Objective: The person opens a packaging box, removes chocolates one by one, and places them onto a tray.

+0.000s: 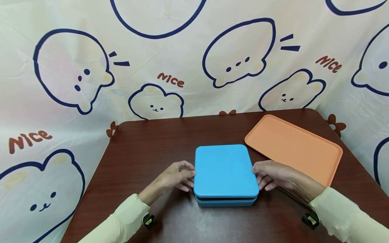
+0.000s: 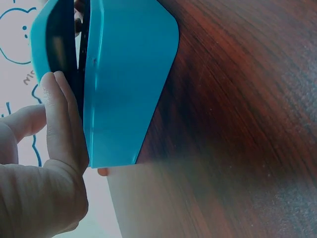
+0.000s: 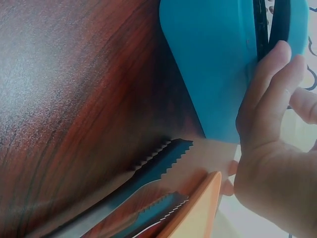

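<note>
A square blue box stands on the brown table, its lid (image 1: 225, 172) raised a little above its base (image 1: 226, 203). A dark gap shows between the two along the near edge. My left hand (image 1: 179, 175) grips the lid's left side between thumb and fingers; in the left wrist view its fingertips (image 2: 49, 82) lie at the lid's rim. From the other side my right hand (image 1: 271, 175) pinches the lid's right edge. What the box holds is mostly hidden; small dark and brown bits show in the gap.
An orange tray (image 1: 297, 148) lies at the table's back right, close to the right forearm. Metal tongs with toothed tips (image 3: 148, 173) lie between the box and the tray, partly under the right arm in the head view. A printed curtain hangs behind the table.
</note>
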`<action>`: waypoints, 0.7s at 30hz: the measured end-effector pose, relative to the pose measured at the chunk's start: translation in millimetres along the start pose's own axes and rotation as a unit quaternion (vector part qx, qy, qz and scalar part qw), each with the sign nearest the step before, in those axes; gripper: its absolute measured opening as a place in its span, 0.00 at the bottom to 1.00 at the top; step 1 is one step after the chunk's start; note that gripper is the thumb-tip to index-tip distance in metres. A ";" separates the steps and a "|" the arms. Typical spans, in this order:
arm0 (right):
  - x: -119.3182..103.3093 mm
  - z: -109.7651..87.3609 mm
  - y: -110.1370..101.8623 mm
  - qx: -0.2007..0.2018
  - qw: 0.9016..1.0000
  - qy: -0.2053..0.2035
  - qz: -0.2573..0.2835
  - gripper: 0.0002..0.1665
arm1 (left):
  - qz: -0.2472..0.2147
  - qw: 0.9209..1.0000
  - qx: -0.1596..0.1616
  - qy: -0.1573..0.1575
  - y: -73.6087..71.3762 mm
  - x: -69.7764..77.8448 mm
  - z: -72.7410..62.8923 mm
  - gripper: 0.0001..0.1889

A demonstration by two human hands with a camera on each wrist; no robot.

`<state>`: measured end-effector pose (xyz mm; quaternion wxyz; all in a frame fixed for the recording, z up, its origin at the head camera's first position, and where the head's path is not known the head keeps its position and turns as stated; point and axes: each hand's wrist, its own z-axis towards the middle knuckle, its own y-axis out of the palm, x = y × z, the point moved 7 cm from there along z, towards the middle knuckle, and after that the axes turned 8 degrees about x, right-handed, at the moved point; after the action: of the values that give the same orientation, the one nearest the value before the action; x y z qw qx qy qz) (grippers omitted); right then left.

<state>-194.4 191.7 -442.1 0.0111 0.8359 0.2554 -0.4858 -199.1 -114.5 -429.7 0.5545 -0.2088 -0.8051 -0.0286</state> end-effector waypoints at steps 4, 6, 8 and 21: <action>-2.5 -0.4 -1.7 0.002 1.000 -0.011 0.007 0.11 | -0.001 1.000 0.002 0.006 -0.9 1.6 -0.6 0.19; -3.4 -0.5 -2.8 0.002 1.000 -0.017 0.015 0.11 | -0.005 1.000 0.007 0.012 -1.9 2.7 -0.4 0.19; -4.6 -0.9 -4.0 0.002 0.999 -0.023 0.027 0.10 | -0.011 1.000 0.014 0.019 -3.0 4.1 0.2 0.19; -23.2 -2.1 -19.9 0.102 0.988 -0.116 0.022 0.31 | -0.011 0.990 0.071 0.123 -12.4 21.9 -0.4 0.24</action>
<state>-210.7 199.9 -417.5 -0.0343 0.7757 0.1828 -0.6031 -209.8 -119.2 -407.4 0.6626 -0.1554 -0.7327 -0.0032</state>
